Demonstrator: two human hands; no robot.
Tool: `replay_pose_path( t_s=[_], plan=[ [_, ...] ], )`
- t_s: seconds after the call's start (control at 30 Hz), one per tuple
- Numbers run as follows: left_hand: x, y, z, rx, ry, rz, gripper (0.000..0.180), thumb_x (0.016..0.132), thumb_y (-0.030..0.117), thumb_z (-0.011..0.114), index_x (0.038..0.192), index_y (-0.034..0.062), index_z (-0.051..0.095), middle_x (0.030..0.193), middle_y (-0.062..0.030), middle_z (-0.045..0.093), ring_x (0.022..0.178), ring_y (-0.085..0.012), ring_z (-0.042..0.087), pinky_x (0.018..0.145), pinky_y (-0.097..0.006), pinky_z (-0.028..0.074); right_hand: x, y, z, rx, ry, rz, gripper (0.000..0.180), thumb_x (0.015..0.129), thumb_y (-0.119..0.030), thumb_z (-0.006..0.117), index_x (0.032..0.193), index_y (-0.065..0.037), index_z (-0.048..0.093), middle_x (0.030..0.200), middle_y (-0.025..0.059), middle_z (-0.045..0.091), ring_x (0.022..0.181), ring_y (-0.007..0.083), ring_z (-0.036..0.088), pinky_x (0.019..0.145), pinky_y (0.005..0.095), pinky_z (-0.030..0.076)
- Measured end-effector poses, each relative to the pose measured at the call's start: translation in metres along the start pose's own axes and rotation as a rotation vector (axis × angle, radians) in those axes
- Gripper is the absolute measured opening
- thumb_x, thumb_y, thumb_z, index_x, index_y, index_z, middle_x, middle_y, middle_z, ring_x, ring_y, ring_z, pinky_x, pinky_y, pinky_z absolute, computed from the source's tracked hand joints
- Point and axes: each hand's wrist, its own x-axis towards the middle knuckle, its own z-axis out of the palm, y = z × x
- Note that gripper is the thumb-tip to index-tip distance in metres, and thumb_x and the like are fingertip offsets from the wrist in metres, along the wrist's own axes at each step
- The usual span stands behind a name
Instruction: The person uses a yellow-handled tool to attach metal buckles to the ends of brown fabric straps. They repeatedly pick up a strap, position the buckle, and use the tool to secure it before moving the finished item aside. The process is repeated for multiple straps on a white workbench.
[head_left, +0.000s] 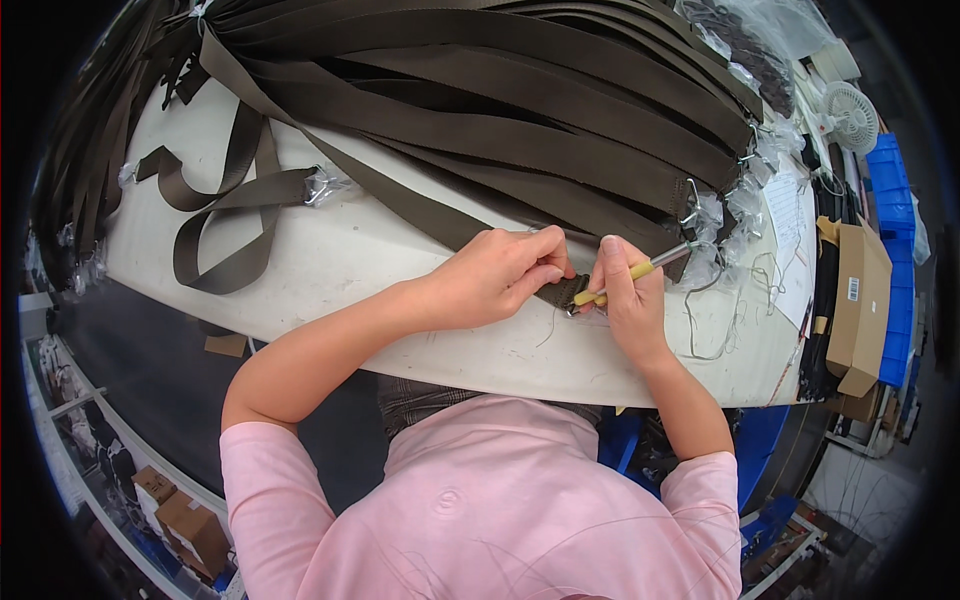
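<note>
A dark brown webbing strap (pixel 435 215) runs across the table and under my left hand (pixel 500 272). Its stitched end (pixel 562 292), with a small metal fitting, lies between my two hands. My left thumb and fingers are pinched together just above this end; what they grip, if anything, is hidden. Closed around a slim yellow pen-like tool (pixel 641 270), my right hand (pixel 630 300) brings its tip down onto the fitting. The tool's other end is silvery and points up to the right. Clear plastic film shows beneath my right fingers.
A large bundle of brown straps (pixel 520 90) covers the far side, its metal ends wrapped in plastic (pixel 745 205). One looped strap (pixel 225 235) lies left. Loose threads (pixel 715 320), papers (pixel 785 215), a cardboard box (pixel 858 310), blue bins (pixel 893 250) and a small fan (pixel 850 115) are right.
</note>
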Motion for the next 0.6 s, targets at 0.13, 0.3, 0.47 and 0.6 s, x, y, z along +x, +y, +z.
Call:
replay_pose_path(
  t_s=[0.13, 0.3, 0.47, 0.6],
  plan=[
    [0.000, 0.000, 0.000, -0.004, 0.011, 0.015, 0.008, 0.100, 0.008, 0.058, 0.100, 0.0009, 0.055, 0.085, -0.0162, 0.069, 0.076, -0.0343, 0.068, 0.068, -0.040, 0.051, 0.000, 0.000, -0.001, 0.004, -0.009, -0.006, 0.053, 0.111, -0.038, 0.045, 0.074, -0.001, 0.054, 0.064, 0.0041, 0.056, 0.056, 0.0110, 0.060, 0.049, 0.0254, 0.051],
    [0.001, 0.007, -0.004, -0.016, -0.049, -0.080, 0.009, 0.101, 0.004, 0.057, 0.095, -0.0010, 0.051, 0.101, -0.0164, 0.073, 0.091, -0.0301, 0.072, 0.082, -0.037, 0.056, 0.001, 0.001, -0.001, -0.001, -0.012, -0.017, 0.052, 0.111, -0.036, 0.045, 0.073, -0.002, 0.054, 0.064, 0.0038, 0.056, 0.056, 0.0108, 0.060, 0.048, 0.0256, 0.050],
    [0.001, 0.007, -0.005, -0.028, -0.062, -0.098, 0.010, 0.101, 0.004, 0.056, 0.095, -0.0008, 0.051, 0.101, -0.0161, 0.073, 0.092, -0.0301, 0.072, 0.082, -0.037, 0.056, 0.000, 0.001, 0.000, 0.021, -0.015, 0.000, 0.051, 0.110, -0.035, 0.046, 0.073, -0.002, 0.054, 0.063, 0.0033, 0.056, 0.056, 0.0104, 0.059, 0.048, 0.0255, 0.050],
    [0.002, 0.008, -0.005, -0.019, -0.062, -0.100, 0.010, 0.102, 0.005, 0.056, 0.095, -0.0007, 0.050, 0.101, -0.0160, 0.073, 0.093, -0.0296, 0.072, 0.083, -0.037, 0.056, 0.000, 0.002, 0.000, 0.045, -0.014, 0.011, 0.050, 0.110, -0.034, 0.046, 0.073, -0.002, 0.054, 0.063, 0.0030, 0.056, 0.056, 0.0102, 0.059, 0.048, 0.0252, 0.050]
  ],
)
